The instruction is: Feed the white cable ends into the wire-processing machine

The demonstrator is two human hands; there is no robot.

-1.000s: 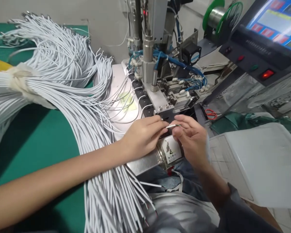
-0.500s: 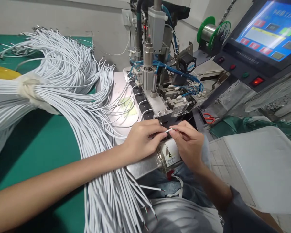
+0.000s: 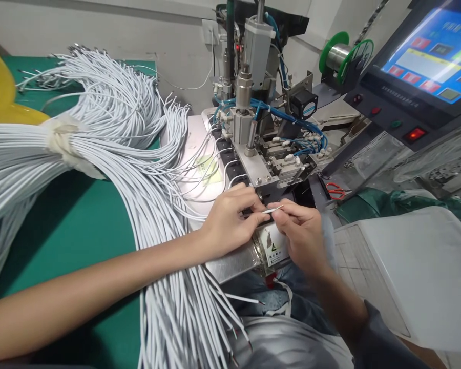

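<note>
Head, hands [image 3: 230, 220] pinching cable [image 3: 269, 210], machine edge [image 3: 272, 190] near

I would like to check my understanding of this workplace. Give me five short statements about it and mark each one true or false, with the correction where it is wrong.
1. The left hand pinches a white cable between thumb and finger. True.

2. The right hand is pressing the screen. False: its fingertips are at the end of the same cable, close to the left hand.

3. A pale wrap is tied around the cable bundle. True.

4. The lit switch glows green. False: it glows red.

5. The spool has green sides. True.
</note>
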